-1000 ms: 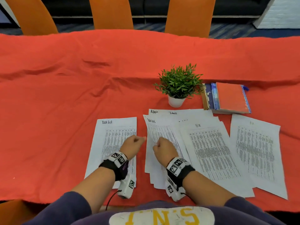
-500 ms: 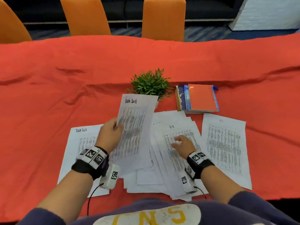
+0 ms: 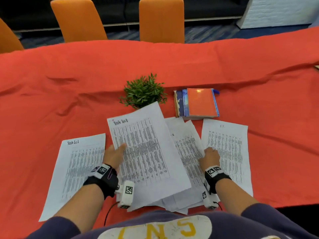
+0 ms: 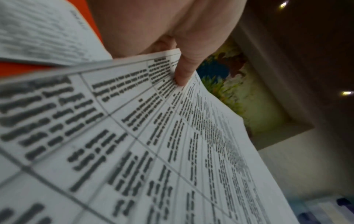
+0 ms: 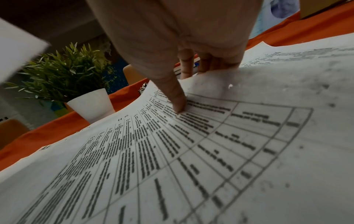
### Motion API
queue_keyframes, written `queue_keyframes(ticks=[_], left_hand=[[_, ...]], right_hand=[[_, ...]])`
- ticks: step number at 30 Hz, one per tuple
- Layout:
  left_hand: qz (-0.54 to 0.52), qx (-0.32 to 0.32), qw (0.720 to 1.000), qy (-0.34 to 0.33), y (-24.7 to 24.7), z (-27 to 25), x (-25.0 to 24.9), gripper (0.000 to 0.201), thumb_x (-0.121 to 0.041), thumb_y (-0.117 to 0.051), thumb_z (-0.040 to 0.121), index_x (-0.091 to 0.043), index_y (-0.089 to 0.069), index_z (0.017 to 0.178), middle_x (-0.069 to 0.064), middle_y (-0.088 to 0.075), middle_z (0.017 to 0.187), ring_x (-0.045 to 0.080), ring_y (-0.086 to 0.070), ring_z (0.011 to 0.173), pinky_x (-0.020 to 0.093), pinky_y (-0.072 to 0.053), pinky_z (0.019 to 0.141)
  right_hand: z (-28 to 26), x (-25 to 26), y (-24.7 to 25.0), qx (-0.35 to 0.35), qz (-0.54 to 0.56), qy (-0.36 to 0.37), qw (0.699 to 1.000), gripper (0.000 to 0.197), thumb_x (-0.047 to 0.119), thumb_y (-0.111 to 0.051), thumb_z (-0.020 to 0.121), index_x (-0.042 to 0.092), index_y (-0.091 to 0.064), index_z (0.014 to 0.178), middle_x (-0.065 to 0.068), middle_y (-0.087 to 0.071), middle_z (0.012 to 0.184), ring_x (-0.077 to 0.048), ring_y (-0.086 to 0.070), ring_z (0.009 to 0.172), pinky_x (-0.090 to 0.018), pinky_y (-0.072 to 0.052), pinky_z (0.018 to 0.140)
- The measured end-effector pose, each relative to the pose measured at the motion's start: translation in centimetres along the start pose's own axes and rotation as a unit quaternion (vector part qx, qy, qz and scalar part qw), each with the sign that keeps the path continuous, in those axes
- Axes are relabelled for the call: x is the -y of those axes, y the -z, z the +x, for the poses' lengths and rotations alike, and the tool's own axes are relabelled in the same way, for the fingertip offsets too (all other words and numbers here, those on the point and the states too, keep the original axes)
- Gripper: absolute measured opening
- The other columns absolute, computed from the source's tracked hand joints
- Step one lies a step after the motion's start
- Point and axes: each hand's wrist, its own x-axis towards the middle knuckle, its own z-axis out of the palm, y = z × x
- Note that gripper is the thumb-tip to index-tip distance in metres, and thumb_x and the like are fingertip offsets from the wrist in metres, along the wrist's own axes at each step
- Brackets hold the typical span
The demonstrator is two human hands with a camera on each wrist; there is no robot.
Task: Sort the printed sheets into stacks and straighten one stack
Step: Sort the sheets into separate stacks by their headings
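My left hand (image 3: pixel 119 149) pinches a printed sheet headed "Task List" (image 3: pixel 145 152) by its left edge and holds it tilted above the middle pile; the thumb (image 4: pixel 182 74) lies on its printed face. Another Task List sheet (image 3: pixel 77 169) lies flat on the left. My right hand (image 3: pixel 207 152) pinches the right edge of an HR sheet (image 3: pixel 188 149) on top of the loose middle pile, thumb (image 5: pixel 177 100) on top and fingers (image 5: pixel 210 65) under the lifted edge. A single HR sheet (image 3: pixel 227 149) lies flat on the right.
A small plant in a white pot (image 3: pixel 143 92) stands just behind the raised sheet. A stack of books (image 3: pixel 198 102) lies to its right. The red cloth (image 3: pixel 69 75) covers the table, with orange chairs (image 3: pixel 160 19) beyond the far edge.
The left hand has lifted a Task List sheet off the middle pile and carried it leftward. The right hand has slid right to the HR sheet's edge and taken hold of it.
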Motion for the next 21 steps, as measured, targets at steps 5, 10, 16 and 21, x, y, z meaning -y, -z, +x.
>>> queue_keyframes(ticks=[5, 10, 16, 21], left_hand=[[0.092, 0.083, 0.992, 0.008, -2.9, -0.5, 2.5, 0.039, -0.003, -0.056, 0.091, -0.010, -0.049, 0.129, 0.001, -0.054, 0.129, 0.025, -0.056, 0.106, 0.033, -0.044, 0.087], [0.153, 0.096, 0.982, -0.056, -4.0, -1.2, 2.5, 0.021, -0.008, -0.055, 0.091, -0.023, -0.060, 0.105, 0.013, -0.066, 0.109, 0.035, -0.063, 0.100, 0.042, -0.052, 0.084], [0.021, 0.096, 0.994, -0.047, -5.1, -1.5, 1.3, 0.027, -0.017, -0.057, 0.094, -0.014, -0.059, 0.121, 0.000, -0.065, 0.112, 0.015, -0.061, 0.098, 0.032, -0.048, 0.087], [-0.067, 0.125, 0.990, 0.009, -7.0, -1.7, 0.7, 0.075, -0.042, -0.069, 0.082, -0.013, -0.037, 0.144, 0.003, -0.043, 0.147, 0.026, -0.038, 0.136, 0.046, -0.028, 0.112]], right_hand=[[0.3, -1.0, 2.5, 0.006, 0.030, 0.025, 0.999, 0.008, 0.004, -0.048, 0.092, 0.011, -0.052, 0.092, -0.005, -0.057, 0.075, -0.021, -0.055, 0.060, -0.026, -0.043, 0.051], [0.8, -1.6, 4.8, -0.015, 0.112, 0.030, 0.993, 0.014, 0.005, -0.050, 0.092, 0.014, -0.054, 0.081, -0.008, -0.063, 0.082, -0.022, -0.055, 0.064, -0.024, -0.040, 0.051], [0.5, -1.4, 8.2, 0.064, 0.299, 0.060, 0.950, 0.017, 0.004, -0.056, 0.091, 0.012, -0.062, 0.105, 0.000, -0.066, 0.091, -0.013, -0.059, 0.077, -0.022, -0.041, 0.057], [-0.3, -0.5, 8.8, 0.120, 0.490, 0.010, 0.864, 0.021, -0.007, -0.057, 0.087, 0.012, -0.063, 0.093, -0.005, -0.069, 0.083, -0.022, -0.063, 0.070, -0.034, -0.051, 0.071]])
